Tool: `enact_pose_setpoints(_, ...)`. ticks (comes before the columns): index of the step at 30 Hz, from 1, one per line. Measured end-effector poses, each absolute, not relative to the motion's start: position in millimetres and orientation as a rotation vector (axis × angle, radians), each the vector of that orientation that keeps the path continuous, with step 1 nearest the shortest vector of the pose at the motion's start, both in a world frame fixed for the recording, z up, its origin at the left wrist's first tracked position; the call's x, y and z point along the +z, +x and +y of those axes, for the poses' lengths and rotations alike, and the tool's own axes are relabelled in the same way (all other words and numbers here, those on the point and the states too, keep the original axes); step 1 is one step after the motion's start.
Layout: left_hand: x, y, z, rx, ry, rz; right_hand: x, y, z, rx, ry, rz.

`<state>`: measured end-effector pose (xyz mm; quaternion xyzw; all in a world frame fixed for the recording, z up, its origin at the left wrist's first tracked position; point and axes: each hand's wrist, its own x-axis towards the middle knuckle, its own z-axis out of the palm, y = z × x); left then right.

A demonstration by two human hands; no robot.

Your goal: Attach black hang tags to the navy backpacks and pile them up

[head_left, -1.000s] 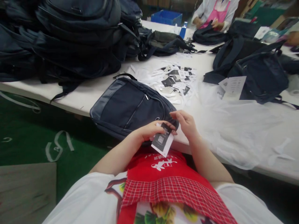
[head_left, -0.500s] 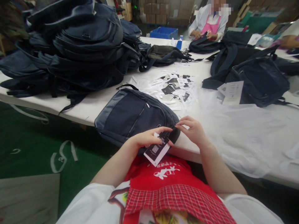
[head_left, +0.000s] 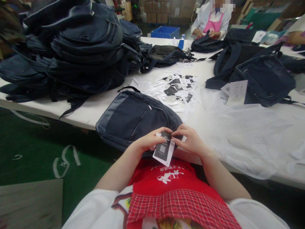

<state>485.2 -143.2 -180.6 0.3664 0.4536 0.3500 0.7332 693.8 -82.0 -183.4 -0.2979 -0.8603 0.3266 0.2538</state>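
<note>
A dark blue backpack [head_left: 133, 117] lies on the table's near edge in front of me. Over its near end, my left hand [head_left: 152, 138] pinches a black and white hang tag [head_left: 163, 149], which hangs down with its printed code showing. My right hand [head_left: 188, 138] is beside it, thumb and fingertips closed together at the tag's upper right edge. Whatever fine string or loop lies between those fingertips is too small to make out. The backpack's end behind both hands is partly hidden.
A tall pile of dark backpacks [head_left: 83, 47] stands at the left. Beyond my backpack lie scattered hang tags [head_left: 176, 89]. Another backpack [head_left: 264, 79] with tags and thin white sheeting [head_left: 250, 136] are at the right. Across the table a person in a pink apron [head_left: 213, 24] handles a bag.
My right hand has moved left and down, from the backpack's edge to the tag. The tag in my left hand has shifted slightly right and hangs more upright.
</note>
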Motion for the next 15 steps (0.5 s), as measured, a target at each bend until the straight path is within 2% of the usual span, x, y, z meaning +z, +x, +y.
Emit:
enact_pose_setpoints(12,-186.6,477.4,-145.5,0.68,0.833,0.821,-188.4,686.8,-86.4,0.478,-0.691,-2.617)
enact_pose_setpoints(15,-185.7,475.6,-149.4,0.672,0.794,0.671,-187.5,687.6,-88.0,0.509,-0.705,-2.556)
